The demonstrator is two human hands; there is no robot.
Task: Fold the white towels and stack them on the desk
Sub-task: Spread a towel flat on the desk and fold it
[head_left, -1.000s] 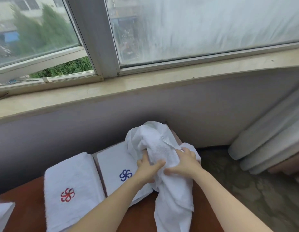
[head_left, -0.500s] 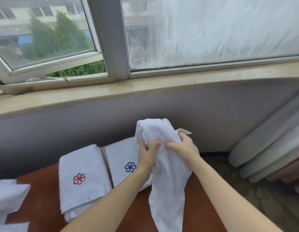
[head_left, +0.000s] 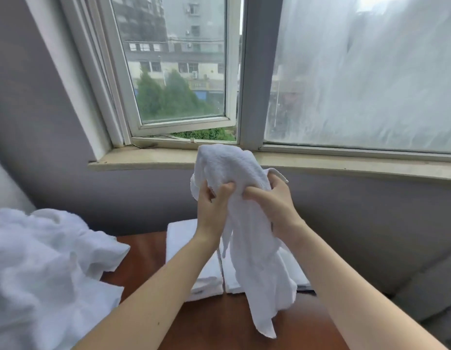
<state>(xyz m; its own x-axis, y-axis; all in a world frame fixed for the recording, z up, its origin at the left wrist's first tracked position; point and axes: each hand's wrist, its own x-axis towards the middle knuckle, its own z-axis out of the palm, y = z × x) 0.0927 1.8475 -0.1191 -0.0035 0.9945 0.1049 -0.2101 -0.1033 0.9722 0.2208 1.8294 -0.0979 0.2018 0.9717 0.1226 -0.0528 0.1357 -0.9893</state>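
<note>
Reddish-brown desk (head_left: 143,251) surface is set below a grey wall and a stone window sill (head_left: 148,160), above which one window sash (head_left: 181,72) is swung open. A crumpled white towel (head_left: 254,261) is held raised above the desk, in front of the sill, by both hands. The left hand (head_left: 211,205) is clenched on the towel's upper bunch, fingers curled into the cloth. The right hand (head_left: 275,203) is clenched on the same bunch just beside it. The rest of the towel is hung down between the forearms. Contact between its lower end and the desk cannot be confirmed. Two folded towels (head_left: 179,241) are laid side by side at the desk's far edge, partly hidden behind the held towel. A heap of unfolded towels (head_left: 42,261) is located at the left.
</note>
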